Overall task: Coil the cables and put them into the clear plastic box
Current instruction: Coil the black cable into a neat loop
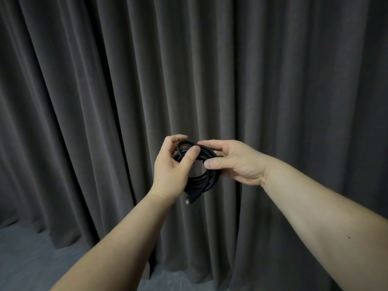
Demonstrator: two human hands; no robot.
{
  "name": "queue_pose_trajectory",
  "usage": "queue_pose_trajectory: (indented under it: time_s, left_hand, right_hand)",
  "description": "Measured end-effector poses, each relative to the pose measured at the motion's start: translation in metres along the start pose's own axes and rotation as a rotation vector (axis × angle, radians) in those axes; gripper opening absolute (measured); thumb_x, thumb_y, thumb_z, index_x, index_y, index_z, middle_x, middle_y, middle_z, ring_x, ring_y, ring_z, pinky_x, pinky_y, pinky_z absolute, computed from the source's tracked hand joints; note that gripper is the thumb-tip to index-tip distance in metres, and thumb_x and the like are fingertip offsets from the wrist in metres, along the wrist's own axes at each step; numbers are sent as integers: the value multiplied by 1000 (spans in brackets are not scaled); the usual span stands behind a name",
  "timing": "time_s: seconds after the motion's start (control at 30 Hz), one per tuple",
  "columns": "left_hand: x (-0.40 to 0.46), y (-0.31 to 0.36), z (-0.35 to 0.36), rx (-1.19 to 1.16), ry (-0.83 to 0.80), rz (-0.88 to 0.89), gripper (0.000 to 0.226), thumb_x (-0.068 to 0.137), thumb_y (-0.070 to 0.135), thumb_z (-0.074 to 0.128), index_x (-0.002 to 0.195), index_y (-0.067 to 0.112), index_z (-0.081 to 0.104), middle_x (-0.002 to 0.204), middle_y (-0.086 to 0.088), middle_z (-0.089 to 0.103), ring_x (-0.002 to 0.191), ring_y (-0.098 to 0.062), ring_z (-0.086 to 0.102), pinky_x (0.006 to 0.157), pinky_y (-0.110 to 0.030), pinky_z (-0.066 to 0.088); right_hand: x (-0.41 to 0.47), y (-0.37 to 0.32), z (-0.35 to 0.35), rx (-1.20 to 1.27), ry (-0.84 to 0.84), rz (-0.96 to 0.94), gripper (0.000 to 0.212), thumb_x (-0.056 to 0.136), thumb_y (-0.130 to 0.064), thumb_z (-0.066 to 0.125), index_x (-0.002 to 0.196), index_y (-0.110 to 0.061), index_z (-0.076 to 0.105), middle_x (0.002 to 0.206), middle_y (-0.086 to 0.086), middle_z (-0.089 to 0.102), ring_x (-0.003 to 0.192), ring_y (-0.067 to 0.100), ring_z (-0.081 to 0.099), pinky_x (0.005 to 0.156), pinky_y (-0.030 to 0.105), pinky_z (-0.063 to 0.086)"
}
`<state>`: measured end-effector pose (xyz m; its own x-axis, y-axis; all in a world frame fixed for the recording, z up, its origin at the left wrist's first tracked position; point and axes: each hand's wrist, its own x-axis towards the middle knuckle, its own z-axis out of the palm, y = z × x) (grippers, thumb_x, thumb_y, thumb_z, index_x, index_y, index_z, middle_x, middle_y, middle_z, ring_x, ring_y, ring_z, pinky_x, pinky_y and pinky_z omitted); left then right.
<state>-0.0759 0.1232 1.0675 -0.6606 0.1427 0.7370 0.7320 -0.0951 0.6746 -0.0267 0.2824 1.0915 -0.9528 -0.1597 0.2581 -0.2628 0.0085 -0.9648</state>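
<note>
One view only, from the head camera, and it leaves much unseen. Both forearms run out of the bottom edge, and the clear plastic box lies outside the picture. The thin black round cable coil [196, 164] is dark against dark cloth, so its separate turns are hard to count; its left side is hidden behind the left palm, and part of its right side sits under the right fingers. A connector end [189, 199] hangs out below the coil, its type too small to tell.

Behind everything hangs a dark grey pleated fabric curtain [273, 80], reaching down to a grey floor [27, 259] at the lower left. Nothing stands between the camera and the hands.

The coil is held in the air between the two hands, in front of the curtain. The left hand [171, 164] curls round the coil's left side, thumb pressed over the upper strands. The right hand [235, 162] pinches the coil's right side between thumb and fingers.
</note>
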Motion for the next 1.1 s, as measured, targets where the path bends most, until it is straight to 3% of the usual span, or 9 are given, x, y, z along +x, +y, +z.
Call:
queue_pose_trajectory:
  time_s: [0.13,0.23,0.33,0.5,0.6,0.7,0.87,1.0,1.1]
  left_hand:
    - [2,1,-2,-16,-37,-7,18,91,9,64,108,16,64,88,5,69,82,0,65,78,-12,47]
    - [5,3,-3,-28,-82,-28,20,94,11,61,110,21,66,92,9,71,86,1,66,79,-12,48]
    - [6,3,-6,-39,-139,-56,20,101,25,49,109,30,66,92,7,73,86,-3,65,74,-15,49]
    - [13,-2,-14,47,-300,-136,42,97,51,30,119,34,62,104,8,72,96,-6,64,79,-22,48]
    - [12,-3,-13,46,-331,-171,36,104,44,32,120,32,61,94,8,70,79,-6,62,74,-23,46]
    - [7,-3,-8,-8,-261,-211,29,104,35,37,113,30,65,86,4,69,70,-7,58,69,-22,46]
    - [-2,-3,2,-134,-101,-265,27,103,34,42,105,33,69,96,1,75,80,-4,63,71,-21,49]
    - [-4,-4,8,-148,-125,-274,31,102,37,41,104,28,71,87,-10,71,72,-10,55,67,-23,47]
    - [-2,-5,7,-153,-126,-279,38,101,43,43,99,19,73,92,-15,71,75,-16,59,68,-28,49]
  right_hand:
    - [0,2,-1,7,-29,-22,42,81,5,65,120,-10,60,98,7,68,91,17,63,92,43,49]
    - [1,1,-2,34,-13,-29,40,74,3,68,110,-12,60,84,1,69,72,10,64,75,37,53]
    - [1,4,-2,22,-2,-26,37,75,-1,70,108,-12,59,79,-2,69,67,8,63,70,34,50]
    - [3,6,-3,-12,3,-21,39,74,-12,72,112,-13,66,90,3,69,81,14,62,81,40,47]
    - [2,8,-2,-57,18,-27,26,85,-6,62,108,-15,69,97,8,68,92,20,59,89,45,45]
    - [1,12,0,-67,13,-5,28,90,-2,57,113,-15,66,100,3,71,97,17,63,93,45,47]
    - [1,6,1,-141,76,2,50,87,-10,65,133,-22,51,120,-3,67,114,13,61,105,47,42]
    - [2,-2,12,-280,131,-130,52,88,-3,62,135,-21,50,116,-10,64,101,-14,57,95,12,43]
    - [-1,-5,13,-463,102,-209,44,90,-6,62,129,-26,56,120,-10,64,110,-6,58,98,14,43]
